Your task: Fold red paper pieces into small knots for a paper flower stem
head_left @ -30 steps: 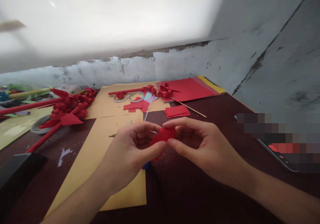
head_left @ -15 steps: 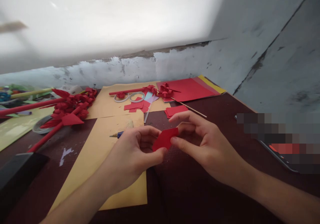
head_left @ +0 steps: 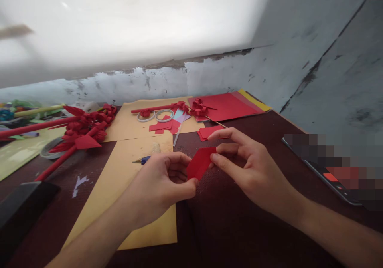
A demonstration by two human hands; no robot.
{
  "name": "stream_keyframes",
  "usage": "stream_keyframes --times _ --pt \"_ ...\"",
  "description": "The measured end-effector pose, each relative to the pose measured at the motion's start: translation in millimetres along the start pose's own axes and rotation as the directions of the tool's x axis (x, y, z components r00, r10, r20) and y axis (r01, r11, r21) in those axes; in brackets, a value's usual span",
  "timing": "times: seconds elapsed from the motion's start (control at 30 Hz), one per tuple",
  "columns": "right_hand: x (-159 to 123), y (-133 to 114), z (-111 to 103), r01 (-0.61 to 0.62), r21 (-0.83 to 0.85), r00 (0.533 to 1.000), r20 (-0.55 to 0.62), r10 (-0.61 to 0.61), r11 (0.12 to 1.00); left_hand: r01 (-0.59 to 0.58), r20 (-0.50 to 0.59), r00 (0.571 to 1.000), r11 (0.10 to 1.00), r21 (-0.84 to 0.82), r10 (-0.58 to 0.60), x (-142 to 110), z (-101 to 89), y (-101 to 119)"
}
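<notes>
Left hand [head_left: 160,190] and right hand [head_left: 255,162] pinch angular red paper piece [head_left: 201,163] between them; right index finger [head_left: 229,133] since lifted clear.

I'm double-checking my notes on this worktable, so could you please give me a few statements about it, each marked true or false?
1. The left hand and the right hand both hold the small red paper piece. True.
2. The stack of red rectangles lies to the left of the left hand. False: it lies beyond the paper piece, partly behind the right hand's raised finger.
3. Two pale rings lie on the rear tan paper. True.
4. The large sheet at the back right is green. False: it is a red sheet, with yellow showing at its right.
</notes>
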State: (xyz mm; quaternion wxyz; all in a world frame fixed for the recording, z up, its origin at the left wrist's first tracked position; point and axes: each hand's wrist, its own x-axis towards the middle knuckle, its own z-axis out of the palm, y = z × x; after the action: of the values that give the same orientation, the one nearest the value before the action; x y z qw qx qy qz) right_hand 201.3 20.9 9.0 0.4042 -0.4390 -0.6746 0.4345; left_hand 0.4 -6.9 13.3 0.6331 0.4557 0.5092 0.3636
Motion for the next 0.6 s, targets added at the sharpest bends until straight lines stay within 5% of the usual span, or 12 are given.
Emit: stream_keyframes --times 0.27,0.6 --pt "4.4 -0.3 -3.3 0.005 0.032 0.997 -0.075 -0.002 0.999 -0.068 0.019 0.998 0.998 0.016 0.068 -1.6 -3.0 -1.9" --pt "-1.9 2.8 1.7 -0.058 0.173 0.982 0.189 0.025 0.983 -0.120 0.078 0.991 0.984 0.128 0.111 -1.1 -3.5 -7.4"
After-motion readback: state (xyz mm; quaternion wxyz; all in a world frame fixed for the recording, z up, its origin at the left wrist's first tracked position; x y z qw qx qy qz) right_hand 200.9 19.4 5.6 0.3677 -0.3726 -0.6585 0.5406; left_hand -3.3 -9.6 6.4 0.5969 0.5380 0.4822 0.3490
